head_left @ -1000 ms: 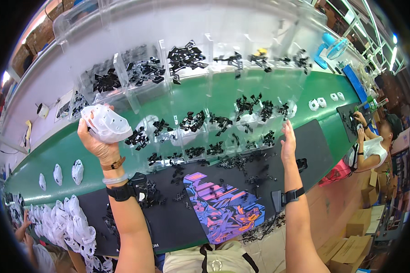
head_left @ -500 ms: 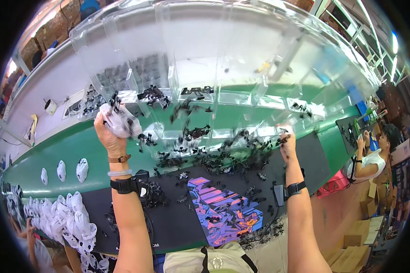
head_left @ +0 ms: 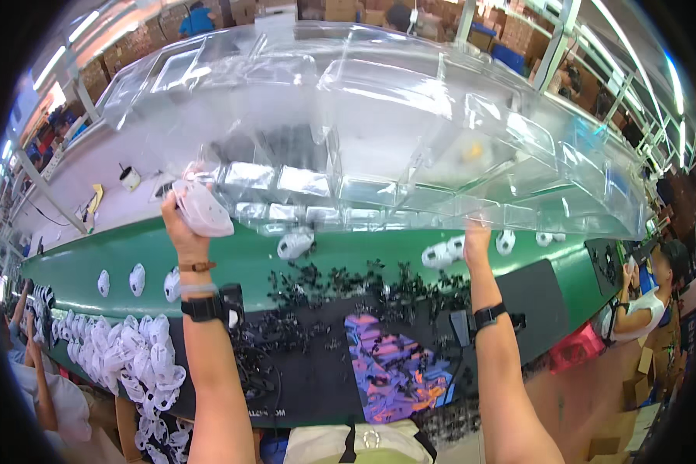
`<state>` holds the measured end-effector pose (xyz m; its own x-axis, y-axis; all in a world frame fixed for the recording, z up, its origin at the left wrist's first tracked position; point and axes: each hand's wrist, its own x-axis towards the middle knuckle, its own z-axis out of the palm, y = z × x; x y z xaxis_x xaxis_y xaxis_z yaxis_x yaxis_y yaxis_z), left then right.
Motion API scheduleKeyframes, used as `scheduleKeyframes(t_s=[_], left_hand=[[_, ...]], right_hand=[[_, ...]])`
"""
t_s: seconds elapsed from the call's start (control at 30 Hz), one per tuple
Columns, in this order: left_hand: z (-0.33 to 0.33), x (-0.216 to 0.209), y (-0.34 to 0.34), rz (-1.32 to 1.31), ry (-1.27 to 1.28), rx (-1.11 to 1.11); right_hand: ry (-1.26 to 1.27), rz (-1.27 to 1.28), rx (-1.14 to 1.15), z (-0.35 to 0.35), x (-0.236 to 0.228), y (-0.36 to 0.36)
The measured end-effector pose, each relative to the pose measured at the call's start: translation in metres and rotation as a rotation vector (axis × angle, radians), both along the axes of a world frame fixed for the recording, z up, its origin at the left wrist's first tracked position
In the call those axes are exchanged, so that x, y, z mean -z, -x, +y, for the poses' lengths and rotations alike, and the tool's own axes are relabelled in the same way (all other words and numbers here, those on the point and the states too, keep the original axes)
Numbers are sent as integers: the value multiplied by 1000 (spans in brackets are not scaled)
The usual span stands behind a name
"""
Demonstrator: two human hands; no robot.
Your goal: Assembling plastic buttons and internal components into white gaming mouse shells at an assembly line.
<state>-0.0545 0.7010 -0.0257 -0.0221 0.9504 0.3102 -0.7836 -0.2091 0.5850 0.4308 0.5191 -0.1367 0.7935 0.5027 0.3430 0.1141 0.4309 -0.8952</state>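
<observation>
Raised in front of me is a large clear plastic tray (head_left: 387, 89) with moulded compartments, tipped up on its edge. My right hand (head_left: 477, 241) grips its near rim. My left hand (head_left: 182, 226) is closed around a white plastic shell (head_left: 203, 210) at the tray's left end; the shell partly hides the fingers, so their hold on the tray cannot be made out. Below the tray, many small black plastic parts (head_left: 383, 298) are heaped across the green belt's near edge and the dark mat (head_left: 301, 379). A colourful printed patch (head_left: 398, 367) of the mat has parts scattered over it.
White shells (head_left: 295, 244) lie spaced along the green belt (head_left: 77, 267). Many more shells (head_left: 124, 348) are piled at the left. A co-worker (head_left: 649, 301) sits at the right, another person (head_left: 62, 394) at the left. A red bin (head_left: 576, 348) and cardboard boxes (head_left: 634, 387) stand right.
The tray has been lifted and tipped further up. Black parts that were in it and falling from it now lie below. My head view has tilted up, showing more shells on the belt.
</observation>
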Motion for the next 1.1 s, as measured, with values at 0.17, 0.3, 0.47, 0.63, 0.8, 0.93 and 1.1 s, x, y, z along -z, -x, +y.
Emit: scheduleKeyframes(t_s=[0.17, 0.3, 0.47, 0.63, 0.8, 0.93, 1.1], left_hand=[[4, -25, -9, 38, -20, 49], [2, -81, 4, -6, -188, 107], [-16, -163, -53, 62, -339, 15], [-52, -192, -138, 185, -527, 271], [-107, -188, -178, 243, -257, 570], [-157, -128, -242, 316, 16, 787], [-183, -59, -264, 350, 129, 1167]], right_hand=[[88, -217, 10, -7, -33, -6], [143, -177, -22, -40, -109, 13], [295, -330, 99, -118, -190, 2], [446, -169, 546, -276, -238, 16], [601, 50, 803, -478, -220, 63], [584, 402, 954, -647, -149, 147], [351, 811, 1100, -741, -38, 284]])
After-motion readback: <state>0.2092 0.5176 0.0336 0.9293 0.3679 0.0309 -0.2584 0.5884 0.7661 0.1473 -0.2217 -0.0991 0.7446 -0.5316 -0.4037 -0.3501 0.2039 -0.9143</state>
